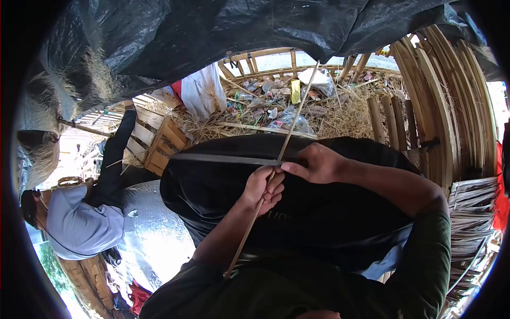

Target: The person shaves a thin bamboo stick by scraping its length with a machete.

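Observation:
A long thin strip (293, 127), like bamboo, runs slantwise from the top centre down to my chest. My left hand (263, 190) is closed around it at about its middle. A long flat blade (223, 159) lies across the strip, its tip pointing left. My right hand (317, 164) is closed at the blade's right end, thumb stretched toward the left hand; the handle is hidden in its fingers. Both hands are close together above the black cloth (212, 186) over my lap.
At the left another person (85, 223) in a grey top sits by a shiny silver sheet (154, 228). A wooden crate (166, 146) stands beyond the cloth. Litter and straw (345, 119) cover the ground ahead. Bundled wooden slats (451, 101) stand at right; a dark tarp (228, 32) hangs above.

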The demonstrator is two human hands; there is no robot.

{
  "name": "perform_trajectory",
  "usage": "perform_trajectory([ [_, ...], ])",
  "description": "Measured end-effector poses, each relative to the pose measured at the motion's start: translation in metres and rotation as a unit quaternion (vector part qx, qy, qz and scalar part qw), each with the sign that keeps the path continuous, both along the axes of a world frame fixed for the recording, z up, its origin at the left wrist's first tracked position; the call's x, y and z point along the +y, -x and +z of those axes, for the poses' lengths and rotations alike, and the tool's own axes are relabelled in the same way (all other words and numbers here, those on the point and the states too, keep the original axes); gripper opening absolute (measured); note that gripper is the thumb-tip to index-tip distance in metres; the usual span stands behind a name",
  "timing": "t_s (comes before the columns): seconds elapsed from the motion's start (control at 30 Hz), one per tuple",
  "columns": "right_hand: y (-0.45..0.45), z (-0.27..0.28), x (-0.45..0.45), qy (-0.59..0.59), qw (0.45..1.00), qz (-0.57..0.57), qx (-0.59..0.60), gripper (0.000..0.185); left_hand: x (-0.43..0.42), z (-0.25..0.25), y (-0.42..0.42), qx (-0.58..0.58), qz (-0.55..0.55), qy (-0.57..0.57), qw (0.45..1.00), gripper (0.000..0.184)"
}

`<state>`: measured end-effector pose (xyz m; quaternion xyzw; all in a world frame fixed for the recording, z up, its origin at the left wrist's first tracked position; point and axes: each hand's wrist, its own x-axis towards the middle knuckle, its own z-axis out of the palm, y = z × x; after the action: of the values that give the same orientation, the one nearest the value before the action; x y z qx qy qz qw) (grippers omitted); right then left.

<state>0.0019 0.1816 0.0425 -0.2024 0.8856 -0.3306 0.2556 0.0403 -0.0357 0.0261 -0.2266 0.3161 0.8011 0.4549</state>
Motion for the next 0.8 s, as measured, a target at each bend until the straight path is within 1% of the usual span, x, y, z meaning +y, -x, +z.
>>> perform_trajectory([
  [0.03, 0.0, 0.002, -0.002, -0.013, 1.0, 0.006, 0.001, 0.073, 0.0, -0.004, -0.001, -0.006, -0.014, 0.001, 1.0, 0.034],
  [0.1, 0.001, 0.005, -0.006, -0.04, 0.999, 0.017, -0.001, 0.073, 0.006, 0.006, -0.001, -0.019, -0.008, 0.033, 0.999, 0.037],
  [0.2, 0.0, 0.009, -0.005, -0.069, 0.997, 0.028, 0.012, 0.073, 0.006, 0.005, -0.005, -0.013, -0.005, 0.038, 0.999, 0.034],
  [0.3, 0.001, 0.0, -0.004, -0.083, 0.992, 0.048, 0.078, 0.071, 0.006, 0.006, -0.006, -0.018, 0.011, 0.032, 0.999, 0.03],
  [0.37, 0.003, -0.01, -0.002, -0.056, 0.993, 0.04, 0.099, 0.071, 0.005, 0.003, -0.005, -0.019, 0.012, 0.024, 0.999, 0.028],
  [0.47, 0.008, -0.011, 0.0, -0.063, 0.988, 0.055, 0.128, 0.065, 0.004, -0.001, -0.005, -0.009, 0.028, 0.024, 0.999, 0.027],
  [0.57, 0.012, -0.014, 0.003, -0.074, 0.985, 0.059, 0.145, 0.064, 0.005, -0.002, -0.003, -0.013, 0.031, 0.024, 0.999, 0.026],
  [0.67, 0.015, -0.025, 0.011, -0.105, 0.963, 0.058, 0.241, 0.07, 0.007, 0.007, -0.006, -0.022, 0.021, 0.013, 0.999, 0.026],
  [0.7, 0.031, -0.023, 0.016, -0.191, 0.969, -0.018, 0.156, 0.075, 0.007, 0.011, -0.008, -0.025, 0.012, 0.009, 1.0, 0.026],
  [0.73, 0.056, -0.022, 0.023, -0.271, 0.956, -0.093, 0.066, 0.08, 0.011, 0.012, -0.012, -0.028, -0.011, -0.005, 1.0, 0.027],
  [0.8, 0.088, -0.064, 0.086, -0.323, 0.931, -0.123, 0.12, 0.087, 0.024, 0.013, -0.028, -0.036, -0.057, -0.027, 0.997, 0.028],
])
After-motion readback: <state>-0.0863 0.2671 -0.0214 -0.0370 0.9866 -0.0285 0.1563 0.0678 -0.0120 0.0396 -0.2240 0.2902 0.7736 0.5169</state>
